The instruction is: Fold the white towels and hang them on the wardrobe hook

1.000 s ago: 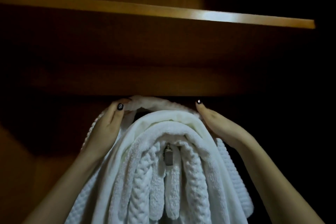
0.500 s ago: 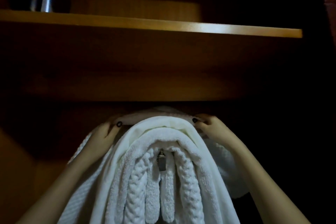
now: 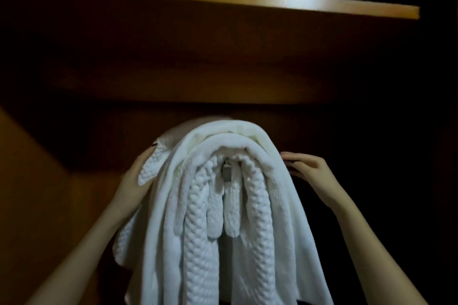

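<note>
1. My left fingers (image 3: 143, 158) reach up along the left fold of the towels (image 3: 223, 230), with a waffle flap draped over them; I cannot tell whether they pinch it or only press.
2. My right fingers (image 3: 288, 156) are loosely curled just beside the right fold; I see nothing in them, and the dark hides any contact.
3. The left hand (image 3: 133, 181) and right hand (image 3: 309, 171) flank the bundle at about crown height.
4. The towels hang in several layers over the hook (image 3: 226, 173); its metal tip shows under the crown, below the shelf (image 3: 247, 0).
5. The left flap looks bunched to me; I would stroke it downward, steady the right fold, and pull evenly with my 2 hands.
6. I judge a forward tug risky; the layers could slide off the tip.
</note>
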`<state>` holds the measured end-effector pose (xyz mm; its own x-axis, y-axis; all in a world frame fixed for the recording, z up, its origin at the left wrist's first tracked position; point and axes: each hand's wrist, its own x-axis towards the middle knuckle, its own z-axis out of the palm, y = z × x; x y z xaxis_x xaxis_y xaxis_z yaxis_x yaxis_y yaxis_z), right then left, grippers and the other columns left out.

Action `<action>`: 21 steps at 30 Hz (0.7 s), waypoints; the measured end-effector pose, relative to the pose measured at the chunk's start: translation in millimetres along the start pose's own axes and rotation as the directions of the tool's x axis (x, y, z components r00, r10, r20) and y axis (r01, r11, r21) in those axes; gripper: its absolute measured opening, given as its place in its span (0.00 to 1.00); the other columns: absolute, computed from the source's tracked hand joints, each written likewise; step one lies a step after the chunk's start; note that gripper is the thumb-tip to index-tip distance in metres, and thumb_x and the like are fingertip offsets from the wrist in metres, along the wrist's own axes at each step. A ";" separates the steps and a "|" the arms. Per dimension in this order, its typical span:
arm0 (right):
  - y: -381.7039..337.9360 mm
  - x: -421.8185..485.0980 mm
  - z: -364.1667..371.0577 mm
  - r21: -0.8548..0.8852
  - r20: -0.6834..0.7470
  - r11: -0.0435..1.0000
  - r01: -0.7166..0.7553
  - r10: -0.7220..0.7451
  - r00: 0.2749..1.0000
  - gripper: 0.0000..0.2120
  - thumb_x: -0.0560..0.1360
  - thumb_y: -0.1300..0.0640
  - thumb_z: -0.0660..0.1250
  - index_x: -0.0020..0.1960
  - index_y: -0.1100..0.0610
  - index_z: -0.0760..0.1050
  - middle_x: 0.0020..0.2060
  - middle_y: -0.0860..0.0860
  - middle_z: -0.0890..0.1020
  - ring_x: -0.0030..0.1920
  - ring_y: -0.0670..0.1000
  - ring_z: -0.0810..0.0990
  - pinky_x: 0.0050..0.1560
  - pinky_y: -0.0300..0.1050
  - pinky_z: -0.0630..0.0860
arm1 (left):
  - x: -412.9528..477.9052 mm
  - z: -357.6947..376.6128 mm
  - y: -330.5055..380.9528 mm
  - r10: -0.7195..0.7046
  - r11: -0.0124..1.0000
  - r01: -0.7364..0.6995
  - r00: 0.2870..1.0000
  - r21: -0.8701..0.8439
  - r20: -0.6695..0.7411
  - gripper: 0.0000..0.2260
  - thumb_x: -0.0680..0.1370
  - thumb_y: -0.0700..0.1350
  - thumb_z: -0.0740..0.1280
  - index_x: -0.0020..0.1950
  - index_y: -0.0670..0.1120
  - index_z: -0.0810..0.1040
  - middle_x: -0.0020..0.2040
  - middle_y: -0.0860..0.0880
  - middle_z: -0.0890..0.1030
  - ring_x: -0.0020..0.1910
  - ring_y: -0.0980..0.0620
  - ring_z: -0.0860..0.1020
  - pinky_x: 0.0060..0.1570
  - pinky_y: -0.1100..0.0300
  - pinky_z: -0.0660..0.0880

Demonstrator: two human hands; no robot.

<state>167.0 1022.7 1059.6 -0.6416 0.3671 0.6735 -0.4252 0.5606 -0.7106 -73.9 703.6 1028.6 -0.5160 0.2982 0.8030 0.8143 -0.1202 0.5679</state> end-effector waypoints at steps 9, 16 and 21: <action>19.5 1.9 1.5 -0.281 0.061 0.959 0.026 -0.010 0.998 0.24 0.75 0.62 0.70 0.66 0.44 0.74 0.63 0.45 0.78 0.60 0.42 0.77 0.56 0.34 0.75 | -43.9 -6.1 15.5 0.011 0.973 0.016 0.993 0.230 -0.114 0.22 0.78 0.46 0.67 0.69 0.65 0.68 0.63 0.60 0.75 0.61 0.60 0.74 0.57 0.60 0.70; 25.2 17.1 -9.0 -0.417 -0.003 0.904 0.097 -0.107 0.994 0.31 0.72 0.73 0.63 0.68 0.46 0.73 0.57 0.60 0.77 0.55 0.57 0.76 0.52 0.43 0.73 | -35.6 -18.7 23.3 -0.057 0.985 0.070 0.995 0.155 -0.083 0.24 0.79 0.42 0.66 0.72 0.58 0.67 0.65 0.60 0.73 0.63 0.62 0.73 0.60 0.60 0.69; 32.5 -3.4 -0.5 -0.430 0.050 0.891 0.143 -0.135 0.990 0.29 0.74 0.71 0.66 0.67 0.45 0.72 0.46 0.49 0.77 0.45 0.47 0.75 0.46 0.35 0.71 | -46.5 -0.8 4.9 0.050 0.961 -0.054 0.999 0.272 0.020 0.17 0.77 0.31 0.65 0.64 0.43 0.78 0.60 0.49 0.80 0.59 0.58 0.76 0.56 0.74 0.69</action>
<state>155.7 1040.1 1034.4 -0.6096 0.2508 0.7520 -0.1962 0.8714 -0.4497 -46.1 688.3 994.2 -0.4689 0.3111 0.8266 0.8825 0.1260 0.4532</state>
